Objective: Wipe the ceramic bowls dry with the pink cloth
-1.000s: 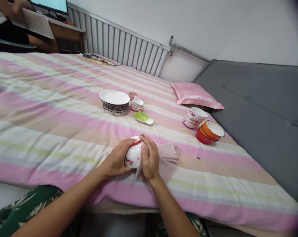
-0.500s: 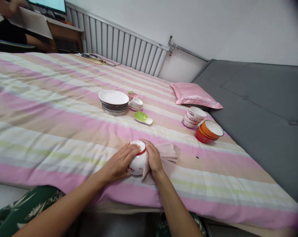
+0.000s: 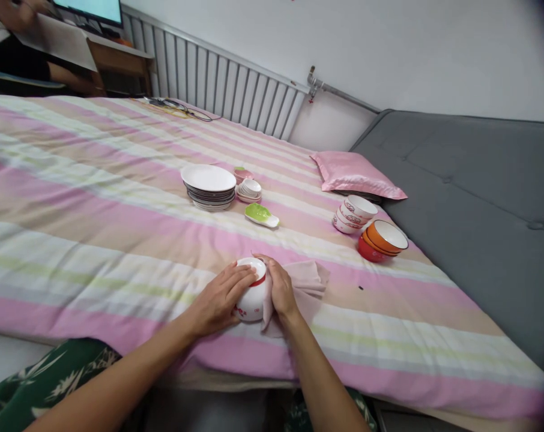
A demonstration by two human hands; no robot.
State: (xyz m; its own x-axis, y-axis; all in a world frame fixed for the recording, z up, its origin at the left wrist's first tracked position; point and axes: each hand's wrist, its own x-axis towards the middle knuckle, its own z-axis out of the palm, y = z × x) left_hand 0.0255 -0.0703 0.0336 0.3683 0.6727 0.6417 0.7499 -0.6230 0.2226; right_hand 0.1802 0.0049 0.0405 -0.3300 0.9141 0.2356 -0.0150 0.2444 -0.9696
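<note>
A white bowl point(image 3: 252, 301) with a red ring and small red flower prints is upside down near the bed's front edge, its foot facing up. My left hand point(image 3: 221, 295) is wrapped round its left side, fingertips over the foot. On the right side, my right hand point(image 3: 280, 289) presses a pale pink cloth point(image 3: 308, 277) against the bowl. The cloth's loose end spreads over the bedspread to the right, and part of it hides under my right palm.
Beyond the hands on the striped bedspread point(image 3: 119, 234) stand a plate stack point(image 3: 209, 179), small white bowls point(image 3: 250, 188), a pink dish point(image 3: 242, 174) and a green-and-white dish point(image 3: 262, 215). To the right are printed white bowls point(image 3: 349, 217), orange-red bowls point(image 3: 374, 245) and a pink pillow point(image 3: 355, 173). A person point(image 3: 11, 36) sits far left.
The bowl has turned slightly between my hands, so its red print shows in a different place. Both hands keep nearly the same position.
</note>
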